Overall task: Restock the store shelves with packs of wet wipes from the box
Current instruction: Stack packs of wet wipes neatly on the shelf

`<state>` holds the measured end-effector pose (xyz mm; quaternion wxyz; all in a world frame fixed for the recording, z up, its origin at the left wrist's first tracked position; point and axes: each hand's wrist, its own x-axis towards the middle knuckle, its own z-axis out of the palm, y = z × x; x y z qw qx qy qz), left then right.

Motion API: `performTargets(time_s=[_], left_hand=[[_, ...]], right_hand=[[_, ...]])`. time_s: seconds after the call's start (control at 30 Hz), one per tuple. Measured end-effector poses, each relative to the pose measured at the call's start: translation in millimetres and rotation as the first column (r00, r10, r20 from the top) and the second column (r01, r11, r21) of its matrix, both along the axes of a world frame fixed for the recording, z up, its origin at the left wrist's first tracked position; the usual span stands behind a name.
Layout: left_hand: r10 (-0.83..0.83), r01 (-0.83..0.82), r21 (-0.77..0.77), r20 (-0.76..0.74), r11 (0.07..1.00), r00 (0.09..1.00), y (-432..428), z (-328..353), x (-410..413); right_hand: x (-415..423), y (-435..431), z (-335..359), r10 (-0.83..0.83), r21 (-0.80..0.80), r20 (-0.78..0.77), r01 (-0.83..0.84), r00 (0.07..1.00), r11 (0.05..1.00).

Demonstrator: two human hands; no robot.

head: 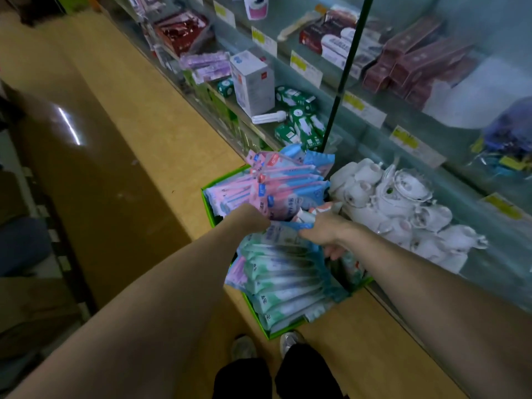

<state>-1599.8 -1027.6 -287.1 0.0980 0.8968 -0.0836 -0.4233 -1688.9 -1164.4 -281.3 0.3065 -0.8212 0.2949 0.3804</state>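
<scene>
A green box (207, 200) stands on the floor against the glass shelves, full of wet wipe packs. Pink and blue packs (283, 182) stand in its far half. Green and blue packs (283, 279) lie stacked in its near half. My left hand (251, 218) reaches down between the two groups, and its fingers are hidden among the packs. My right hand (324, 233) grips the top edge of a blue pack (283, 232) at the middle of the box.
White teapots and cups (397, 210) fill the lowest glass shelf right of the box. Higher shelves hold green bulb boxes (299, 116), a white box (253, 82) and dark red cartons (417, 67). A green upright post (342, 79) divides the shelving. My shoes (267, 345) stand on the wood floor.
</scene>
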Motion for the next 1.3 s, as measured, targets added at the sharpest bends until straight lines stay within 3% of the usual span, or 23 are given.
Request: performTargets(time_s=[0.4, 0.63, 0.8, 1.1, 1.3], left_hand=[[0.321, -0.316, 0.059, -0.181, 0.947, 0.929, 4, -23, -8], [0.378, -0.379, 0.039, -0.214, 0.925, 0.901, 9, -24, -4], [0.455, -0.48, 0.026, -0.368, 0.877, 0.811, 16, -30, -3], [0.559, -0.658, -0.007, -0.521, 0.753, 0.645, 25, -16, -1], [0.597, -0.687, -0.044, -0.458, 0.725, 0.659, 32, 10, 3]], right_hand=[[-10, -4, -26, -0.326, 0.196, -0.014, 0.322, 0.945, 0.926], [-11, -1, -35, -0.468, 0.322, -0.049, 0.457, 0.883, 0.829], [-9, 0, -38, -0.582, 0.394, -0.01, 0.538, 0.813, 0.746], [-2, 1, -17, -0.59, 0.514, -0.089, 0.544, 0.803, 0.663], [5, 4, 3, -0.637, 0.583, -0.093, 0.56, 0.766, 0.588]])
